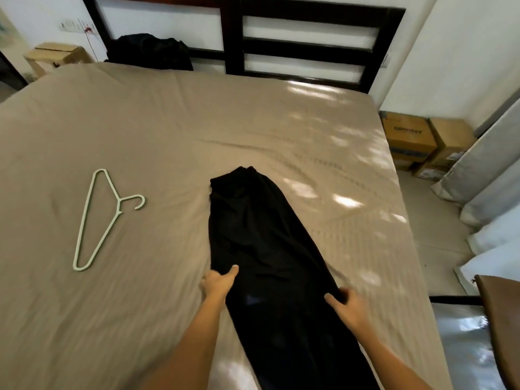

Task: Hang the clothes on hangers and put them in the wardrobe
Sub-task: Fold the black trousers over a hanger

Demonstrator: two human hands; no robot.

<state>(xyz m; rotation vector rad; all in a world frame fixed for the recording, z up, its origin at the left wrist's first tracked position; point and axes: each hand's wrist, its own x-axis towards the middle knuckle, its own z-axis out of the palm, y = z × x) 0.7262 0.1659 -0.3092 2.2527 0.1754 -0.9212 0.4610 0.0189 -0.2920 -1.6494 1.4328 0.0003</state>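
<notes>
black garment, long axis toward headboard

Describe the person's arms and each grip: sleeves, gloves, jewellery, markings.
The left forearm and right forearm are bare to the frame's bottom edge; no sleeve shows. The left grip and right grip are bare hands without gloves. No watch, bracelet, ring or marking can be made out, though the picture is slightly blurred.

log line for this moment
black garment: laid along bed | left hand: pinches its left edge | right hand: grips its right edge | pale hanger: untouched, left of garment
</notes>
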